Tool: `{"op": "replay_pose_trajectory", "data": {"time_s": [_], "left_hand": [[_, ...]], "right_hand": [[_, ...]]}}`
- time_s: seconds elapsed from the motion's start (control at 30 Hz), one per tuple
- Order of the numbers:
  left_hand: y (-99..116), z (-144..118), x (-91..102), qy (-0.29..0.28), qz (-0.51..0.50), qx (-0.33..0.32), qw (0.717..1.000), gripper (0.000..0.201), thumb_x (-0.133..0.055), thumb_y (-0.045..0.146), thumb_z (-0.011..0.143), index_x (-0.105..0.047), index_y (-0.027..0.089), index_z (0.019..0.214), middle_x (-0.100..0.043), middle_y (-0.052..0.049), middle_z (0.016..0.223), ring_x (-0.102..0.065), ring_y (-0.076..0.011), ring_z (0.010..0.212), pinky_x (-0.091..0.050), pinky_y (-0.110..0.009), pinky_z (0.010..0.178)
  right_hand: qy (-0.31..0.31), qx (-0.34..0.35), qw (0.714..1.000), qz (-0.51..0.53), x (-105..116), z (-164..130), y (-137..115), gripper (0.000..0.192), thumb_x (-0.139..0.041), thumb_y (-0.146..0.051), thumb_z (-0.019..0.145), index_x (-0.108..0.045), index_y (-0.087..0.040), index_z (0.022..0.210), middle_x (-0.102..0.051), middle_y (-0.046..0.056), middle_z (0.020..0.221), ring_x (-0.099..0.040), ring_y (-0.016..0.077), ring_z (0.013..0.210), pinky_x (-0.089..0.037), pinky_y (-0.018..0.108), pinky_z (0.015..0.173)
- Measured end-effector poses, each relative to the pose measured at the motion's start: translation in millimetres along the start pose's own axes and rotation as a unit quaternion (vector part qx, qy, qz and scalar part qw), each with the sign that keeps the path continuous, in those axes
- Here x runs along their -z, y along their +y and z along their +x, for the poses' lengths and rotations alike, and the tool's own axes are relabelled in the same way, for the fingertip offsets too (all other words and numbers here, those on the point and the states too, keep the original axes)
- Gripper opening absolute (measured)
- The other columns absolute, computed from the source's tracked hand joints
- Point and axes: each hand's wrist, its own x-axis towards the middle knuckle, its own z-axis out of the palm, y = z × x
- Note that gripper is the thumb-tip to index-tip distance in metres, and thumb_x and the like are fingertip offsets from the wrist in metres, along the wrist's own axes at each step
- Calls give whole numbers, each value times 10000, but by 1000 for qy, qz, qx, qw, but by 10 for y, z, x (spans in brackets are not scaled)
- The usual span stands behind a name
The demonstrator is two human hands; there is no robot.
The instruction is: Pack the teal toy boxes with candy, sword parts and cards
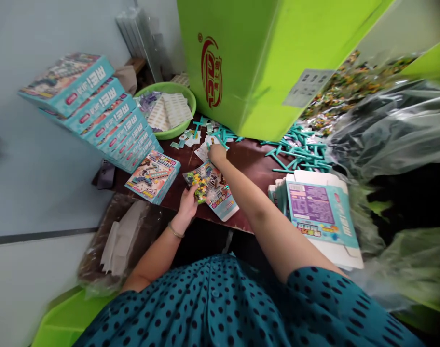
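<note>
My left hand [188, 205] is closed on the edge of a clear plastic bag of small yellow, green and black pieces [200, 188]. Under and beside the bag, a printed flat toy carton [223, 200] lies at the table's front edge. Beyond it, my right hand [217, 153] is stretched to the small paper sheets [201, 152], with its fingers bent together. What those fingers pinch is mostly covered by the hand. Teal T-shaped plastic sticks [225, 135] lie scattered just past it.
A tall stack of toy boxes [107, 115] leans on the left, with another box [153, 176] before it. Behind are a green basin [191, 99] of sheets and a large green carton [234, 62]. Flattened cartons [319, 207], more teal sticks [299, 147] and bagged pieces [350, 91] fill the right.
</note>
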Motion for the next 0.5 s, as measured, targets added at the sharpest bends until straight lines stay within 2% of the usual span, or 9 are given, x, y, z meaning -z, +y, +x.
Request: {"op": "replay_pose_trajectory", "data": {"time_s": [0.07,0.2,0.27,0.37,0.5], "left_hand": [[6,20,-2,1,2,2,1000,338,-821,191,743,-683,158,1050,-785,-82,1041,-734,-248,1094,-579,-388,991],[-19,70,-13,-2,18,-3,1000,340,-824,213,749,-678,167,1052,-779,-79,1066,-733,-234,1050,-583,-364,949],[-45,77,-28,-8,23,-9,1000,345,-828,221,744,-676,169,1049,-779,-69,1057,-734,-224,1026,-582,-358,945],[-70,61,-48,-13,17,-17,1000,349,-832,210,739,-678,170,1050,-780,-59,1042,-732,-218,1033,-569,-357,971],[-66,27,-28,-8,4,-16,1000,355,-837,211,746,-686,166,1065,-778,-70,1056,-725,-230,1060,-554,-373,989]], "right_hand": [[0,-6,1000,8,-15,-72,104,345,-522,-199,980,-744,-85,1219,-750,226,1189,-707,279,1120,-525,342,963],[17,-5,999,27,-76,-290,337,392,-512,-357,1017,-711,-141,1276,-740,172,1252,-684,259,1171,-517,324,983],[31,-15,999,28,-135,-337,289,397,-556,-405,999,-701,-145,1262,-728,173,1274,-659,274,1206,-515,337,993],[29,-46,998,22,-163,-273,116,347,-657,-304,929,-696,-123,1222,-731,198,1243,-656,295,1198,-516,349,976],[26,-72,997,19,37,-200,129,392,-642,-189,899,-658,-53,1267,-718,251,1242,-677,323,1172,-522,364,949]]}}
